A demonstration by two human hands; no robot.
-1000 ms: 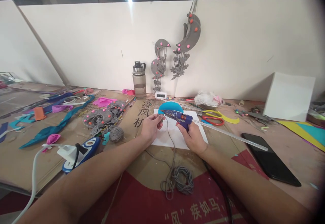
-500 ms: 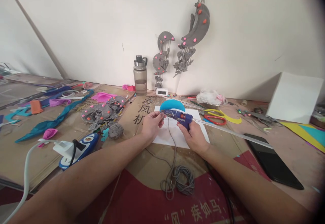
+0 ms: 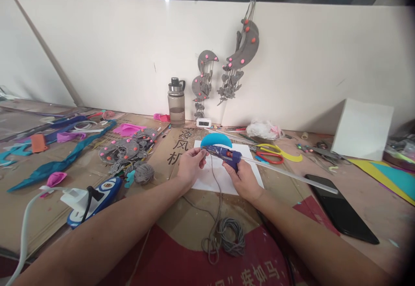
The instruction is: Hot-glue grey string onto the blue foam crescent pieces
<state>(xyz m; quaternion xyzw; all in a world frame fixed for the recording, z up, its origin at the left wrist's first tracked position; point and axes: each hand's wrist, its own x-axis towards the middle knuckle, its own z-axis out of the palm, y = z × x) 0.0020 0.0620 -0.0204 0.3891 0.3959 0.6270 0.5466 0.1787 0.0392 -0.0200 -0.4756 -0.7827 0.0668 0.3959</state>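
My right hand (image 3: 244, 175) is wrapped round the handle of a blue hot glue gun (image 3: 223, 152), with a long clear glue stick (image 3: 285, 171) sticking out of its back. My left hand (image 3: 191, 165) pinches at the gun's nozzle; grey cord (image 3: 215, 178) hangs from there, though the fingertips partly hide it. Just behind the nozzle lies a blue crescent-shaped piece (image 3: 216, 139) on a white sheet (image 3: 207, 184). Below the hands, the cord leads to a grey coil (image 3: 231, 236) on the cardboard.
A phone (image 3: 343, 210) lies right of my right forearm; scissors (image 3: 270, 152) lie beyond the hand. To the left are a yarn ball (image 3: 143, 173), grey felt pieces (image 3: 126, 147) and a power strip (image 3: 97, 201). A bottle (image 3: 176, 106) and small clock (image 3: 203, 123) stand behind.
The view has tilted up a little, so everything sits slightly lower and further left. Both hands keep about the same hold, with the glue gun's nozzle still at the left fingertips.
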